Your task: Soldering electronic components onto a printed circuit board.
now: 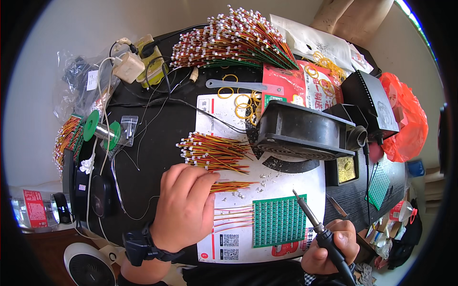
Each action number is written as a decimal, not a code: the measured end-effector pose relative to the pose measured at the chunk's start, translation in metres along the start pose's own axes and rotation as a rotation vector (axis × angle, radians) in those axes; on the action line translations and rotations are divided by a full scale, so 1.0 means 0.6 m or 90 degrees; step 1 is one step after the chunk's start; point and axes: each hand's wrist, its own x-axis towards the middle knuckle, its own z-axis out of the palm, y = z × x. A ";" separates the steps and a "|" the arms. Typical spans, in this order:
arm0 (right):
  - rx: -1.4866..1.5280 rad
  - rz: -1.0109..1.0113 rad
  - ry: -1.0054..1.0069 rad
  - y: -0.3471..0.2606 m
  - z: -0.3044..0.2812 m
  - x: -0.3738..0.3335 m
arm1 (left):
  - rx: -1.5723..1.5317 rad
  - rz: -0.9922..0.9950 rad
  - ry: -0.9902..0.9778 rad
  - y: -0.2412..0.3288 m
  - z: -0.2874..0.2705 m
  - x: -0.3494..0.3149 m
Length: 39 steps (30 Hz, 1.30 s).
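My left hand (188, 202) is closed over the near end of a small bundle of red and yellow wires (236, 186), its fingertips partly hidden. A larger pile of such wires (214, 151), with white connectors, lies just beyond it. In my right hand (344, 240) is a soldering iron (311, 217), its tip slanting up and left over the corner of a green circuit board panel (279, 221). Several wires (234, 217) run from the panel's left edge toward my left hand. White printed paper (300, 182) lies under the panel and wires.
Behind the panel stands a black fan (305, 128). A soldering station (369, 105) and yellow sponge holder (347, 170) sit right of it. A large wire heap (234, 40) fills the back. At left are a solder spool (102, 130), cables and a power adapter (129, 66).
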 end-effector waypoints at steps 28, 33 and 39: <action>-0.021 -0.008 0.007 0.000 -0.001 0.000 | -0.031 0.013 -0.001 0.000 0.003 0.000; -0.013 -0.019 0.008 0.002 0.002 0.003 | -0.024 0.005 0.025 0.002 0.005 0.004; -0.001 -0.014 0.010 0.002 0.000 0.000 | -0.055 0.032 0.013 -0.003 -0.002 0.007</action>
